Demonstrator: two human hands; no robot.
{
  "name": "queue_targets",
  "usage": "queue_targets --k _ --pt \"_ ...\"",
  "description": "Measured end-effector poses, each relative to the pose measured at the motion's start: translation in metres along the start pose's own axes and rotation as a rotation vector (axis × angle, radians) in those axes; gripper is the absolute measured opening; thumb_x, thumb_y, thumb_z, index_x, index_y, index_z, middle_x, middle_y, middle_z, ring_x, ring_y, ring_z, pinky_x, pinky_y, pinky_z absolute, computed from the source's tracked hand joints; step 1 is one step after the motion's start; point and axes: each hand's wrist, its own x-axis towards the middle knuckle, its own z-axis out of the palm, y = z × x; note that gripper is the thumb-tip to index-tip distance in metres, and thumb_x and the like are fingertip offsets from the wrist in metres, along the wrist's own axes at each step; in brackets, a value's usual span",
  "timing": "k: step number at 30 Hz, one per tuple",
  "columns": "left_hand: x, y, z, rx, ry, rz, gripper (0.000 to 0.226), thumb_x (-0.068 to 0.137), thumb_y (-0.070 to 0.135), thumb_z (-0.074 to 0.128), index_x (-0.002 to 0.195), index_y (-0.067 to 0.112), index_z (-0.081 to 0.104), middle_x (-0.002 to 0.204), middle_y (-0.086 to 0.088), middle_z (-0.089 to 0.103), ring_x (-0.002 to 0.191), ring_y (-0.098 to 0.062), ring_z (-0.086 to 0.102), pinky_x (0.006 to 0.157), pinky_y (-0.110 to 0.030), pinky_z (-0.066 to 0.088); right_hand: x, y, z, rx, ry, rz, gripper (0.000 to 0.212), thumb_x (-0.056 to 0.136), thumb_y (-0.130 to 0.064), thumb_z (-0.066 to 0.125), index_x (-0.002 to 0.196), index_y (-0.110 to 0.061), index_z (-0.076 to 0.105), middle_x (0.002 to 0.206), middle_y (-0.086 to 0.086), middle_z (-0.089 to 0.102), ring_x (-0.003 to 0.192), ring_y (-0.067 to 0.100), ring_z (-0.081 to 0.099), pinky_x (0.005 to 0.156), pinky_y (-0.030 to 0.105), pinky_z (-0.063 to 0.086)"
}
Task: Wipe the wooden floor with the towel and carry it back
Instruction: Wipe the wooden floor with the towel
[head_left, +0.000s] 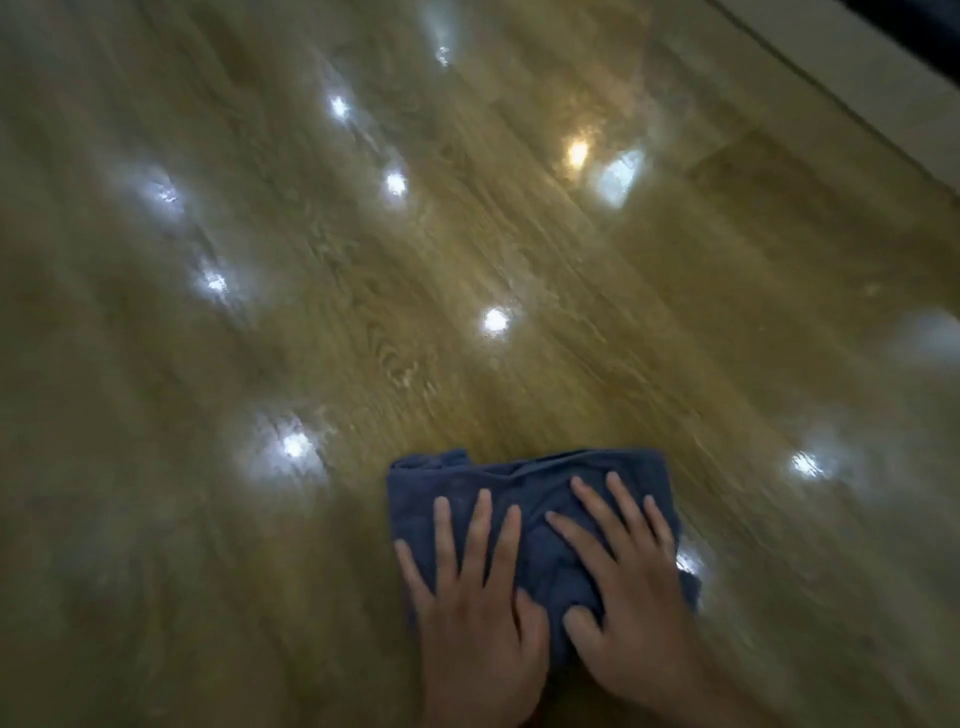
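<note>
While both palms bore down side by side, a person's left hand (475, 587) and right hand (631, 587) lay flat with fingers spread and straight on a folded blue towel (540, 486), gripping nothing. The towel sat pressed against the wooden floor (363, 322) at the near edge of view, a placement that appeared meant to spread weight across the cloth for a forward push. Ahead and to both sides, bare glossy boards carried scattered reflections of ceiling lights (496, 319). A pale baseboard (852, 78) bounded the floor at far right, well apart from the towel. The wiping looked unfinished, the carrying back not yet begun.
</note>
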Motion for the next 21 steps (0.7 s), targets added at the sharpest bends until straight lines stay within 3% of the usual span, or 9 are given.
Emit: queue_targets --k 6,11,14,18,21 --pt "0.124 0.002 -0.035 -0.064 0.128 -0.067 0.07 0.083 0.041 0.031 0.151 0.026 0.042 0.162 0.001 0.031 0.153 -0.033 0.013 0.114 -0.072 0.008 0.146 0.018 -0.034 -0.074 -0.029 -0.129 0.074 0.067 -0.044 0.041 0.137 -0.025 0.059 0.155 0.002 0.044 0.15 0.029 0.026 0.122 0.052 0.011" --pt "0.279 -0.016 -0.081 -0.017 0.139 -0.056 0.059 0.097 0.042 0.026 0.156 0.033 0.026 0.167 0.009 0.014 0.154 -0.025 -0.006 0.117 -0.066 -0.007 0.304 0.023 -0.057 -0.163 0.035 0.014 0.089 0.065 -0.054 0.027 0.146 -0.025 0.048 0.161 -0.002 0.034 0.153 0.023 0.018 0.123 0.044 0.008" --pt "0.336 -0.029 -0.1 0.025 0.062 0.018 0.059 0.1 0.043 0.023 0.157 0.031 0.02 0.168 0.007 0.008 0.154 -0.027 -0.011 0.116 -0.068 -0.01 0.361 0.03 -0.066 -0.232 0.015 0.047 0.08 0.072 -0.045 0.034 0.149 -0.026 0.042 0.164 -0.003 0.028 0.154 0.022 0.015 0.123 0.044 0.008" --pt "0.342 -0.034 -0.129 0.043 -0.153 0.085 0.061 0.103 0.045 0.017 0.159 0.026 0.007 0.168 0.005 -0.007 0.151 -0.031 -0.022 0.112 -0.071 -0.013 0.382 0.009 -0.082 -0.217 -0.144 0.118 0.083 0.067 -0.043 0.036 0.149 -0.03 0.038 0.165 -0.005 0.022 0.155 0.022 0.008 0.122 0.05 0.006" --pt "0.281 -0.055 -0.124 0.067 -0.217 0.077 0.062 0.102 0.043 0.021 0.159 0.023 0.009 0.168 0.004 -0.007 0.15 -0.033 -0.023 0.113 -0.071 -0.011 0.331 -0.022 -0.061 -0.283 -0.224 0.126 0.091 0.067 -0.05 0.028 0.156 -0.029 0.028 0.168 -0.005 0.011 0.155 0.023 0.0 0.123 0.049 -0.001"
